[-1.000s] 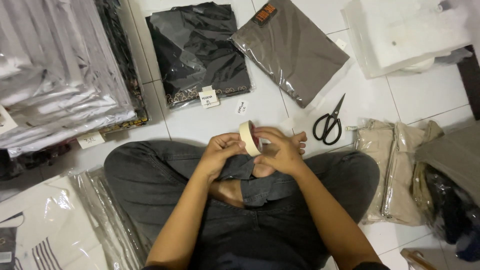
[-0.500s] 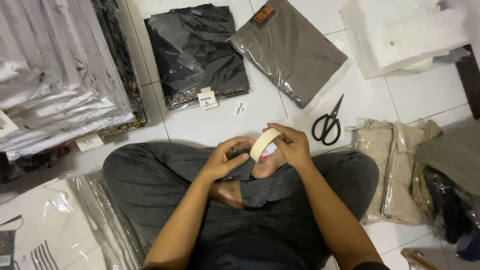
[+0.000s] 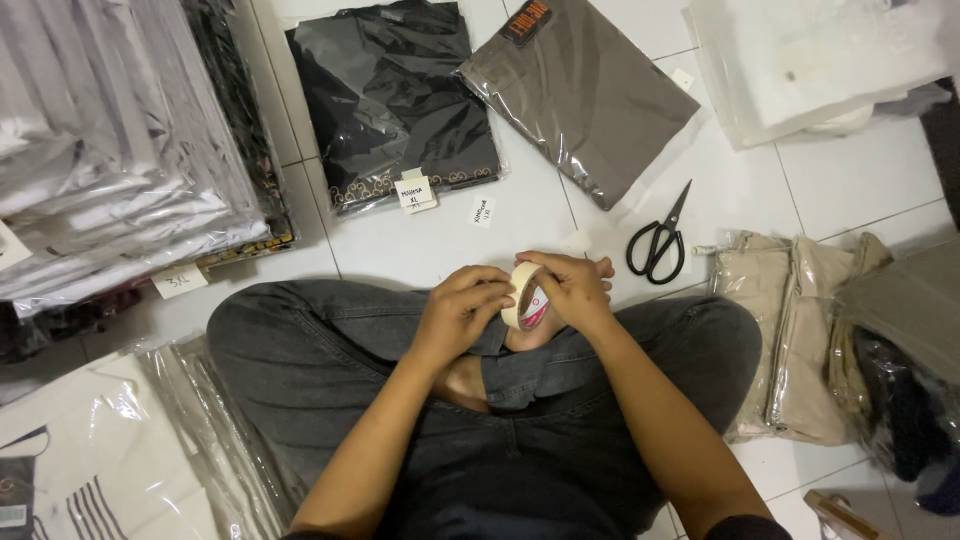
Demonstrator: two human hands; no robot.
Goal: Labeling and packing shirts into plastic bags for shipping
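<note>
I sit cross-legged on a white tiled floor in dark grey trousers. A roll of cream masking tape [image 3: 525,293] stands on edge above my lap. My right hand [image 3: 573,288] grips the roll from the right side. My left hand [image 3: 462,310] holds its left edge, fingertips pressed on the tape's outer surface. Black scissors [image 3: 658,240] lie shut on the floor just right of my right hand.
A black garment in a clear bag [image 3: 395,95] and a brown bagged garment [image 3: 580,90] lie ahead. Stacked bagged clothes [image 3: 110,150] fill the left. White bags [image 3: 810,60] sit far right, beige bagged garments [image 3: 800,330] at right, small paper labels [image 3: 483,210] on the tiles.
The tape roll has turned in my hands and dropped slightly towards my lap. My left fingers have shifted onto the roll's edge. Nothing else has moved.
</note>
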